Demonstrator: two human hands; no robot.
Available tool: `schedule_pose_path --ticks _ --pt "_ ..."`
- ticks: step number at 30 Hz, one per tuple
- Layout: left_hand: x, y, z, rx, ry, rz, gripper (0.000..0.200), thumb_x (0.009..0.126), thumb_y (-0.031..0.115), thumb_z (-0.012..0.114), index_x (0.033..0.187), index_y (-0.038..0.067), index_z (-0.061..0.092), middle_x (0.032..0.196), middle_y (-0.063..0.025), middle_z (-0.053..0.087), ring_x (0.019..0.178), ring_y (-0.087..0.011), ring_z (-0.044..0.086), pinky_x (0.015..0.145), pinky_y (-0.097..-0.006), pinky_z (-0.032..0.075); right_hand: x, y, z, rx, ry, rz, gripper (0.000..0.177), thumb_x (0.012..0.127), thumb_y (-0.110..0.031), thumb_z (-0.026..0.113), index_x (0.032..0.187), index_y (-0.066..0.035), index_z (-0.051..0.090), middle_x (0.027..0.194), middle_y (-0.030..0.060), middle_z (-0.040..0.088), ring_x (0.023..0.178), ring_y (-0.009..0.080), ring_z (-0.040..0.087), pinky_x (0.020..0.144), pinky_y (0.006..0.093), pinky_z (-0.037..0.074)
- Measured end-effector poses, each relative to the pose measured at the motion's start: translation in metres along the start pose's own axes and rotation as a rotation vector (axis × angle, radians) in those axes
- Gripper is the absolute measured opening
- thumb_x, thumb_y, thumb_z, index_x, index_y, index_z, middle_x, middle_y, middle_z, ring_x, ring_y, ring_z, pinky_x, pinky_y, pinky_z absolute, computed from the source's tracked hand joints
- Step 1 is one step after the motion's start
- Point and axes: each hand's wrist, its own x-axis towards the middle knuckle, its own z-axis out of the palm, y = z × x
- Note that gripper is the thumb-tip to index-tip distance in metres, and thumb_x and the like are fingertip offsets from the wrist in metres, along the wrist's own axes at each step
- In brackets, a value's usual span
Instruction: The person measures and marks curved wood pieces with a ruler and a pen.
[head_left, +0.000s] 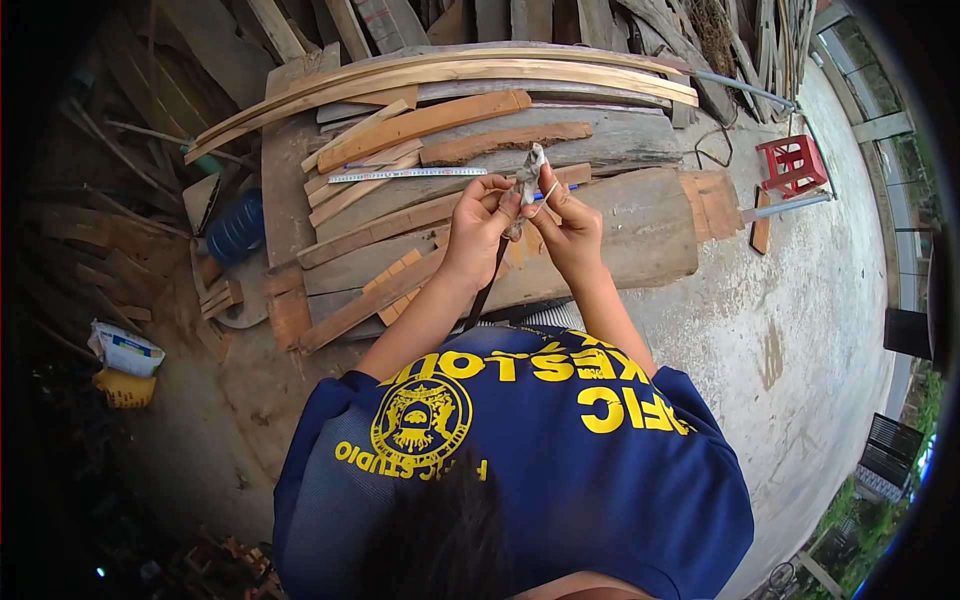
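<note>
My left hand (478, 225) and my right hand (572, 225) meet over the near part of the wood stack. Between them is a small crumpled grey-white bundle (530, 172), upright and pinched by the fingers of both hands. A thin white string (549, 196) runs from the right fingers by the bundle. What the bundle is made of, I cannot tell. Just behind the right fingers shows a blue pen-like stick (571, 187). Below the hands a dark strap (488, 285) hangs toward my shirt. Left of the bundle, a white ruler (410, 174) lies across wooden strips.
Curved planks (430, 118) and long thin strips (450, 70) lie on the grey board worktop (640, 225). Leaning boards (390, 22) stand behind. A red stool (792, 165) is at right, a blue water jug (237, 228) at left. Bags (125, 360) sit on the floor.
</note>
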Motion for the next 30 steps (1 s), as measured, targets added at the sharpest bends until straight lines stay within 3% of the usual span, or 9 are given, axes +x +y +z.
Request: schedule_pose_path --ticks 4,9,11,15,18,20,25,28,30 --pt "0.004 -0.008 0.012 0.047 0.174 0.015 0.005 0.091 0.006 0.057 0.092 0.005 0.052 0.083 -0.0015 0.061 0.066 -0.0065 0.052 0.055 -0.0206 0.041 0.005 -0.006 0.004 -0.146 0.087 -0.095 0.049 0.075 -0.012 0.073 0.122 -0.012 0.059 0.125 0.0144 0.056 0.12 0.0268 0.051 0.102 0.0543 0.029" --pt "0.008 -0.022 0.005 0.105 0.069 0.15 0.006 0.092 0.004 0.054 0.086 0.004 0.053 0.081 -0.0012 0.06 0.07 -0.0053 0.054 0.058 -0.0198 0.042 0.008 -0.009 0.004 -0.131 0.094 0.026 0.048 0.074 -0.01 0.071 0.12 -0.016 0.061 0.125 0.0163 0.054 0.119 0.0279 0.051 0.102 0.055 0.029" --pt "0.006 -0.022 0.006 0.187 0.047 0.205 0.007 0.093 0.003 0.053 0.086 0.004 0.053 0.081 -0.0013 0.06 0.073 -0.0048 0.054 0.061 -0.0198 0.043 0.014 -0.012 0.005 -0.21 0.199 -0.143 0.047 0.072 -0.013 0.072 0.119 -0.015 0.062 0.121 0.016 0.058 0.114 0.0282 0.056 0.101 0.0549 0.031" --pt "0.004 -0.021 0.006 0.323 0.023 0.249 0.008 0.094 0.003 0.051 0.085 0.003 0.052 0.08 -0.0005 0.058 0.077 -0.0044 0.053 0.069 -0.0208 0.044 0.02 -0.019 -0.005 -0.329 0.149 -0.113 0.04 0.07 -0.014 0.072 0.11 -0.014 0.067 0.11 0.0138 0.065 0.11 0.0264 0.059 0.099 0.059 0.031" --pt "0.004 -0.025 -0.008 0.416 -0.021 0.253 0.008 0.093 0.002 0.05 0.085 0.002 0.051 0.08 -0.0005 0.058 0.078 -0.005 0.052 0.071 -0.021 0.044 0.025 -0.034 -0.015 -0.522 0.024 -0.095 0.03 0.067 -0.018 0.075 0.095 -0.009 0.07 0.103 0.0141 0.067 0.099 0.0239 0.065 0.098 0.0472 0.039" --pt "0.002 -0.029 -0.015 0.481 -0.051 0.245 0.008 0.093 0.001 0.05 0.086 0.002 0.05 0.08 -0.0009 0.058 0.078 -0.0054 0.052 0.072 -0.0208 0.044 0.027 -0.051 -0.021 -0.742 -0.213 0.23 0.03 0.067 -0.03 0.074 0.088 -0.009 0.069 0.093 0.0099 0.07 0.086 0.0248 0.068 0.099 0.0606 0.029" --pt "-0.007 -0.031 -0.007 0.552 -0.135 0.186 0.006 0.092 -0.002 0.049 0.087 0.001 0.049 0.079 -0.0024 0.058 0.078 -0.0064 0.054 0.073 -0.021 0.043 0.025 -0.053 -0.031 -0.839 -0.223 0.234 0.029 0.068 -0.033 0.071 0.086 -0.01 0.07 0.08 0.009 0.07 0.077 0.0255 0.068 0.095 0.0667 0.027" --pt "-0.009 -0.039 -0.006 0.502 -0.211 0.118 0.003 0.095 0.004 0.048 0.095 0.002 0.046 0.091 -0.0043 0.058 0.087 -0.0078 0.053 0.078 -0.0228 0.042 0.03 -0.058 -0.04 -0.87 -0.324 0.237 0.029 0.068 -0.029 0.07 0.085 -0.006 0.07 0.078 0.0124 0.069 0.075 0.0257 0.068 0.09 0.0568 0.039" --pt "-0.017 -0.035 0.004 0.386 -0.248 -0.032 0.022 0.091 0.01 0.056 0.105 -0.001 0.043 0.097 -0.0092 0.06 0.092 -0.0127 0.057 0.081 -0.0257 0.044 0.035 -0.048 -0.051 -0.706 -0.447 0.484 0.03 0.069 -0.025 0.069 0.085 0.0 0.069 0.076 0.0164 0.068 0.074 0.0262 0.068 0.078 0.0407 0.049"
